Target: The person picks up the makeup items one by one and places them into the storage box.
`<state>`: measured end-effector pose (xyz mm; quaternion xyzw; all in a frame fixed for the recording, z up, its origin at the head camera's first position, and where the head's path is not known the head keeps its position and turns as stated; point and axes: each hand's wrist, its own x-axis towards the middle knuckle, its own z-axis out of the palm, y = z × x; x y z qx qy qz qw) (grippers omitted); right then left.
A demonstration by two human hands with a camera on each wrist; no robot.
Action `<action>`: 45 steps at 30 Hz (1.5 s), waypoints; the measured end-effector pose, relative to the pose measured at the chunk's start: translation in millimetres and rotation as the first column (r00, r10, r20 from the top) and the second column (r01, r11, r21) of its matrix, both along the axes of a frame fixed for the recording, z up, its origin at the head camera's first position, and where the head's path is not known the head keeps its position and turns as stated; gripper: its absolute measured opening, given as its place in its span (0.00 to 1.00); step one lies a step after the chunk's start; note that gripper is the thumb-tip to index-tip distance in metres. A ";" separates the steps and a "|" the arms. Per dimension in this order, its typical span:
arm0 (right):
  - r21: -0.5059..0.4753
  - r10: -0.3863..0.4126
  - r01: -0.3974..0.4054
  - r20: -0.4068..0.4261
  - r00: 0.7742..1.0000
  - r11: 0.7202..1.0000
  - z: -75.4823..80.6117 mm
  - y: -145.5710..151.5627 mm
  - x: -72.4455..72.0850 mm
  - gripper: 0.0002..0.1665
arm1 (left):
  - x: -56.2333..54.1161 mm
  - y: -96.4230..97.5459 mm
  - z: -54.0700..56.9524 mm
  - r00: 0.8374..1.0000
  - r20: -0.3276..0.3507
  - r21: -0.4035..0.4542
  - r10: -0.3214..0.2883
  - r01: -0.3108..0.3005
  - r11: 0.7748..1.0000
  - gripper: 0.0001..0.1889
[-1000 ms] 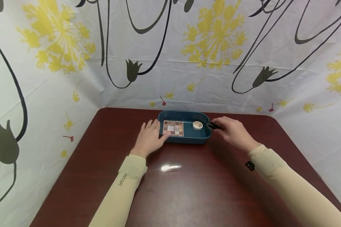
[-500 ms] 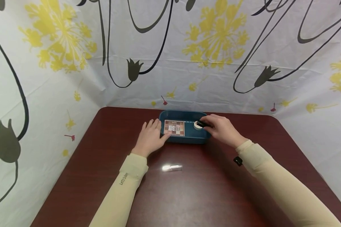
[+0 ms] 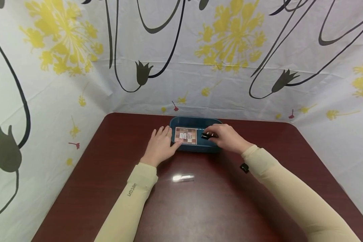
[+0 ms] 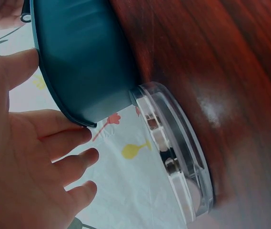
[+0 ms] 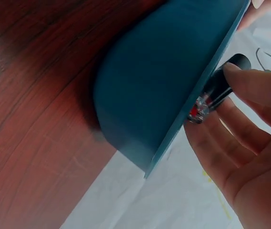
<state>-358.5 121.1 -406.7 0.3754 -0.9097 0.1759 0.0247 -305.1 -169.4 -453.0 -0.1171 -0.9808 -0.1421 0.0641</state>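
A blue tray (image 3: 196, 148) stands near the back of the table. Inside its left half lies an eyeshadow palette (image 3: 185, 135). My left hand (image 3: 159, 148) is at the tray's left end, fingers fairly straight; in the left wrist view its thumb and index finger touch the rim. Over the tray's right half, my right hand (image 3: 227, 137) pinches a black tube (image 3: 206, 136) between thumb and fingers. The right wrist view shows that tube (image 5: 221, 86) with a clear end and red inside, partly behind the tray rim. My hand hides the tray's right end.
A clear case (image 4: 173, 152) with small parts inside rests on the table beside the tray in the left wrist view. A bright patch (image 3: 183, 177) shows on the table (image 3: 199, 208); I cannot tell whether it is only glare. Patterned cloth (image 3: 175, 40) rises behind the table.
My right hand has moved left with the black tube, from the tray's right end to over its inside. A round white item there is now hidden. The left hand stays put.
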 end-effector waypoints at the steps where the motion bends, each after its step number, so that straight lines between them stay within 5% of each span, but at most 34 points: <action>1: 0.011 0.003 -0.003 0.013 1.000 1.000 -0.4 -1.4 -1.1 0.21 | -0.2 0.0 -0.1 1.000 0.001 -0.002 -0.001 0.001 1.000 0.46; 13: 0.076 0.099 -0.112 0.160 0.982 0.991 -8.4 -13.7 -18.5 0.17 | -0.7 0.6 -0.2 1.000 -0.002 -0.003 0.001 -0.001 1.000 0.45; 25: 0.165 0.124 -0.189 0.339 0.933 0.968 -10.1 -30.8 -34.3 0.23 | 1.0 1.7 1.1 1.000 0.002 0.005 0.004 -0.004 1.000 0.44; 32: 0.210 0.098 -0.194 0.398 0.912 0.958 -10.7 -40.7 -43.0 0.22 | 1.3 0.5 2.8 1.000 -0.013 -0.013 -0.002 0.002 1.000 0.46; 45: 0.205 0.165 -0.269 0.417 0.894 0.941 -8.3 -63.0 -46.6 0.22 | 1.8 0.2 3.4 1.000 0.006 0.008 -0.001 0.001 1.000 0.45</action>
